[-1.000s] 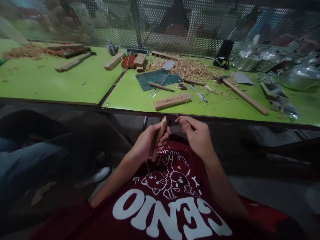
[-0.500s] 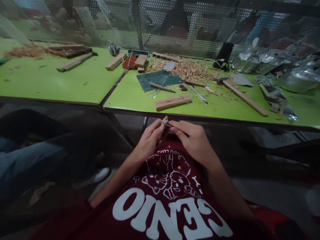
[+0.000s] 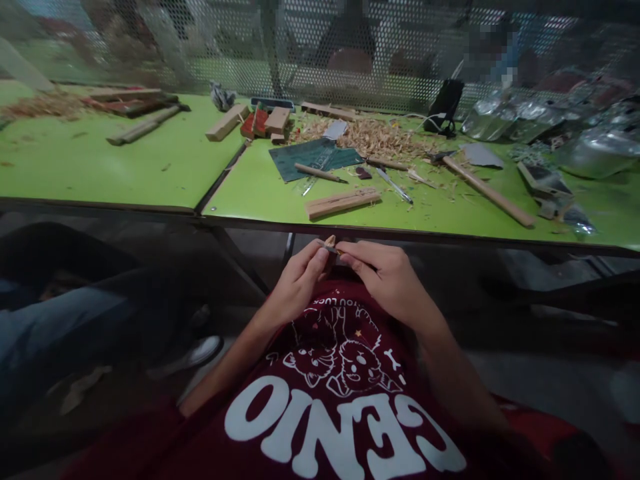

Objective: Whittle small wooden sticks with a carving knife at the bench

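Observation:
Just below the table's front edge, my left hand (image 3: 303, 272) is closed around a small piece of wood (image 3: 331, 241), whose pale tip pokes up above the fingers. My right hand (image 3: 383, 273) grips a carving knife (image 3: 330, 248); its thin blade lies across the wood near the tip, by my left thumb. Most of the knife's handle and the lower part of the wood are hidden by my fingers. On the table ahead lies a wood block (image 3: 343, 203). Behind it rest a wooden-handled carving tool (image 3: 320, 173) and a pen (image 3: 394, 185).
The green table (image 3: 250, 200) spans the front. Wood shavings (image 3: 380, 138) heap near the perforated screen (image 3: 320, 60). A long-handled hammer-like tool (image 3: 487, 191) lies right, before foil-like silver containers (image 3: 595, 150). At left, another person's leg (image 3: 75, 313) is close by.
The view has shifted slightly, so the table's things sit a little further left. Both hands keep their hold, and the blade stays across the wood near its tip.

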{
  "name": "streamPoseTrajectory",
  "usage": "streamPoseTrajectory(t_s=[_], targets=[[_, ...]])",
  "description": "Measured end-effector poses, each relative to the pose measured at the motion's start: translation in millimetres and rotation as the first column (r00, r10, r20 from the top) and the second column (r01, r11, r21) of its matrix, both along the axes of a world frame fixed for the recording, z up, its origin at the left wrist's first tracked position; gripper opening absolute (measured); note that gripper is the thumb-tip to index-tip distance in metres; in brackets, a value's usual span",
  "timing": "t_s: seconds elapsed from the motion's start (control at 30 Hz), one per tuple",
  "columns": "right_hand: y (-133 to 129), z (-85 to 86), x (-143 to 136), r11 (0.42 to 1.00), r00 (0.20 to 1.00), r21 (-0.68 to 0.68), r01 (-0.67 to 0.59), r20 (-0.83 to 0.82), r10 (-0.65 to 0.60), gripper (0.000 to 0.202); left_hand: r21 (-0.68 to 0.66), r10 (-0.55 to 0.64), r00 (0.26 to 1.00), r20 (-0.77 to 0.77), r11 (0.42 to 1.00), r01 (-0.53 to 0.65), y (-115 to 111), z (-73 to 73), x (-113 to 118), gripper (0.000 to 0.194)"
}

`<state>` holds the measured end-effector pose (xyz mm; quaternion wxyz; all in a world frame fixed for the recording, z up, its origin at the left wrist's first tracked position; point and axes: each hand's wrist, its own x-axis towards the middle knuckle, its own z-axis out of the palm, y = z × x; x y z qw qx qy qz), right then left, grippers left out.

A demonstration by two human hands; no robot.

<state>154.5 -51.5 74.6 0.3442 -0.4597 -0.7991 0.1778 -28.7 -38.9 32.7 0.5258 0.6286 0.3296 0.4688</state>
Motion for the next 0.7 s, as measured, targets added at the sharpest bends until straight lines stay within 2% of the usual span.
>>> streamPoseTrajectory(t_s=[0.13,0.33,0.7], targets=[[-1,0.4,-1,1.000,1.000,0.007,-0.001,0.025,0.001,0.028,0.058,0.030,0.999,-0.023,0.998,-0.029,1,-4.9,-1,0.039],[-3,-1.5,-7,0.993,0.991,0.096,0.061,0.112,-0.072,0.027,0.146,0.207,0.974,-0.098,0.971,-0.191,1,-3.1,-1,0.041],[0,-7.9,-16,0.970,0.963,0.215,0.111,0.216,-0.159,0.032,0.205,0.319,0.935,-0.155,0.936,-0.285,1,-3.5,-2,0.040]])
